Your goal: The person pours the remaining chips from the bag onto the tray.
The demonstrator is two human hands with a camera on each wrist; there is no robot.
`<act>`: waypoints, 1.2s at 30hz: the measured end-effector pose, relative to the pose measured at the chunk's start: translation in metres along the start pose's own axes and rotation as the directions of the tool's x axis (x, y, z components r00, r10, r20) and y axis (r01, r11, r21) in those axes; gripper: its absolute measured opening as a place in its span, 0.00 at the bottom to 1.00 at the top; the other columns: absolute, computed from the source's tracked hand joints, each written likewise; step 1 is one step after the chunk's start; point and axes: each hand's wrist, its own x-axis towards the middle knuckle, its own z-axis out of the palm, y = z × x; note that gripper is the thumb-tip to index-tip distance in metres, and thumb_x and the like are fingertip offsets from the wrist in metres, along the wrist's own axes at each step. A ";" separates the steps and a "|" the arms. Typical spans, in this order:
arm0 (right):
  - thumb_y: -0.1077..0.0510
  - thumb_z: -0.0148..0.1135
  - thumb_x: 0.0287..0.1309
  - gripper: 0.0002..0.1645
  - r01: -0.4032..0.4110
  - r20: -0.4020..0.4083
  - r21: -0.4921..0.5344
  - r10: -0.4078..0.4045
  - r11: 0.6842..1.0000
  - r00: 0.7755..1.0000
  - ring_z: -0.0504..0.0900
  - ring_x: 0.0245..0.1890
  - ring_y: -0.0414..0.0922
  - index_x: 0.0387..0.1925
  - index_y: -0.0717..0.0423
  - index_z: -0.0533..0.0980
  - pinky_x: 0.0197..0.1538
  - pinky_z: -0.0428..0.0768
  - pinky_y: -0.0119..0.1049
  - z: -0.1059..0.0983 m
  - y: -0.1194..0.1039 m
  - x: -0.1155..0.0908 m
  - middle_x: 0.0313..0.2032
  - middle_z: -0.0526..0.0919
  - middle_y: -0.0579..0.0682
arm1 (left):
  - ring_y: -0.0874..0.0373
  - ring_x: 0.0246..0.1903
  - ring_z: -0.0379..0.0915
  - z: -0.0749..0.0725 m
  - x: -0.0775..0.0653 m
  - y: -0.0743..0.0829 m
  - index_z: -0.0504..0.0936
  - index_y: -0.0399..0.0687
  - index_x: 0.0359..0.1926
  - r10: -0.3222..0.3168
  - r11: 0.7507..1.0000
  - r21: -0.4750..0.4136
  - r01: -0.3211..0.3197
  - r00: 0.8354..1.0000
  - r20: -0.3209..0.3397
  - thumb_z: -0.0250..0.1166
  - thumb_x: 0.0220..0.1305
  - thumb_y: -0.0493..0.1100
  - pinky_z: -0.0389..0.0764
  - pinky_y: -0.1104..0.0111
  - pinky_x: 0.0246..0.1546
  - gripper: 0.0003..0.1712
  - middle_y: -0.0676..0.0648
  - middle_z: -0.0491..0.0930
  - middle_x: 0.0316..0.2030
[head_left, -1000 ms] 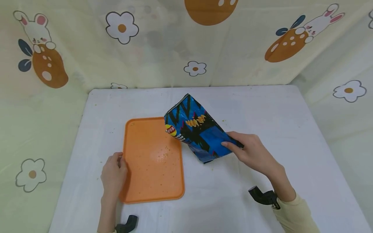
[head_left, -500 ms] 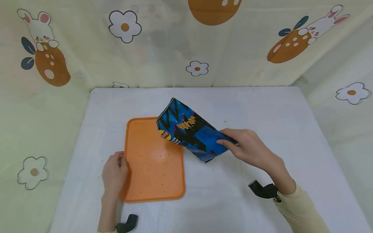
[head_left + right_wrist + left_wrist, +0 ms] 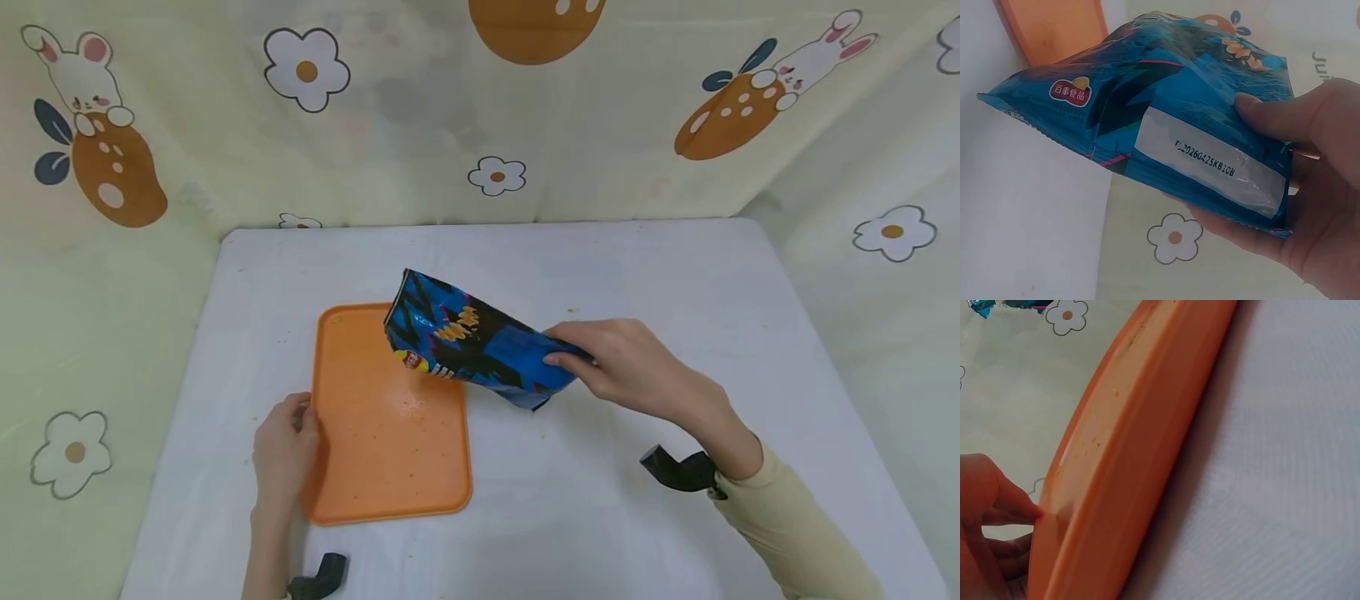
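My right hand [image 3: 630,367] grips a blue and black chip bag [image 3: 480,342] by its right end, thumb on top and fingers underneath. The bag slants down to the left, its far end over the upper right part of an orange tray [image 3: 390,450]. Close up in the right wrist view, the chip bag [image 3: 1116,106] shows a printed date strip and a crinkled surface. At the tray's left edge my left hand [image 3: 285,450] holds the rim; in the left wrist view its fingertips meet the orange tray [image 3: 1129,456]. Small crumbs lie on the tray's surface.
Beneath everything is a table with a white cover [image 3: 600,517], dotted with a few crumbs. Behind and beside it hangs a pale curtain [image 3: 420,125] printed with rabbits and flowers. A black wrist mount [image 3: 678,468] juts from the right sleeve.
The chip bag has moved left and tipped flatter, its far end lower and farther over the tray. My right hand has shifted left and slightly up. My left hand stays at the tray's edge.
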 end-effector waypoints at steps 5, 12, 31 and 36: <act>0.57 0.68 0.56 0.11 0.011 0.044 -0.034 -0.010 0.999 0.999 0.81 0.24 0.32 0.41 0.55 0.81 0.28 0.77 0.28 -0.004 -0.001 0.006 0.33 0.88 0.44 | 0.44 0.40 0.80 0.000 0.000 -0.001 0.78 0.40 0.55 -0.024 1.000 0.006 0.024 1.000 0.012 0.53 0.70 0.41 0.77 0.53 0.37 0.17 0.36 0.83 0.44; 0.56 0.69 0.56 0.12 0.014 0.108 -0.057 -0.007 0.998 0.994 0.84 0.28 0.35 0.42 0.55 0.82 0.29 0.79 0.30 -0.007 -0.004 0.013 0.35 0.88 0.45 | 0.45 0.40 0.80 -0.001 0.002 -0.001 0.77 0.40 0.56 -0.039 0.999 0.013 0.038 0.999 0.035 0.52 0.70 0.41 0.77 0.55 0.37 0.18 0.36 0.83 0.45; 0.58 0.68 0.57 0.10 0.058 0.216 -0.081 -0.040 0.995 0.976 0.85 0.29 0.38 0.41 0.55 0.82 0.31 0.81 0.32 -0.011 -0.008 0.032 0.36 0.88 0.46 | 0.45 0.41 0.79 0.000 0.002 0.000 0.77 0.41 0.57 -0.081 0.997 0.009 0.081 0.995 0.061 0.51 0.71 0.41 0.78 0.54 0.38 0.18 0.36 0.82 0.47; 0.58 0.68 0.57 0.10 0.051 0.248 -0.102 -0.024 0.993 0.968 0.84 0.27 0.38 0.41 0.55 0.81 0.29 0.79 0.31 -0.012 -0.010 0.035 0.35 0.88 0.45 | 0.46 0.40 0.80 0.000 0.003 -0.001 0.77 0.41 0.56 -0.071 0.997 0.009 0.071 0.997 0.044 0.52 0.71 0.41 0.78 0.56 0.37 0.17 0.37 0.82 0.46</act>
